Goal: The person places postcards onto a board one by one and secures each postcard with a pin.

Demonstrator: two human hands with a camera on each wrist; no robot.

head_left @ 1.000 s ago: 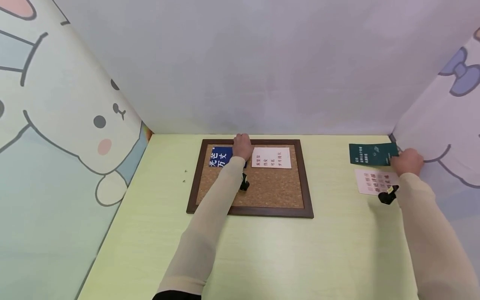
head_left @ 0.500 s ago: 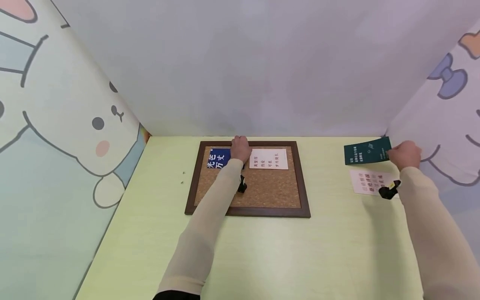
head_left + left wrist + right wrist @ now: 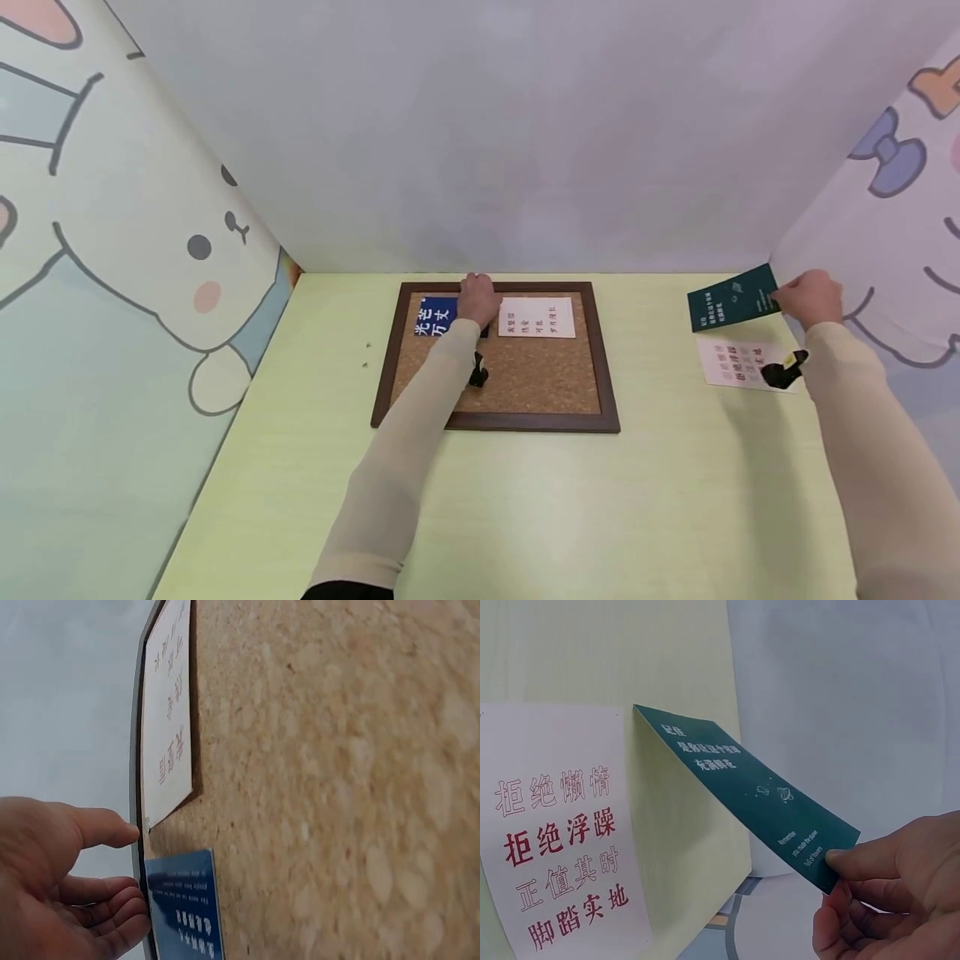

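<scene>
My right hand [image 3: 816, 298] pinches a dark green card [image 3: 742, 787] with white print between thumb and fingers, by its right end. That end is raised, and the card slants down to its far left edge near the table. Below it a white card with red characters [image 3: 562, 825] lies flat on the table. My left hand [image 3: 478, 298] rests at the top frame edge of a corkboard [image 3: 532, 375], its fingertips touching the frame. Beside it on the cork are a blue card [image 3: 184, 904], partly covered by the hand, and a white card [image 3: 537, 317].
The corkboard lies on a pale yellow-green table [image 3: 585, 500]. Two tiny dark objects [image 3: 367, 345] lie left of the board. A grey-white wall [image 3: 525, 142] stands behind, with cartoon-printed walls at both sides.
My right hand has lifted the right end of the green card off the table, tilting it up and leftward. The left hand stays at the corkboard's top edge.
</scene>
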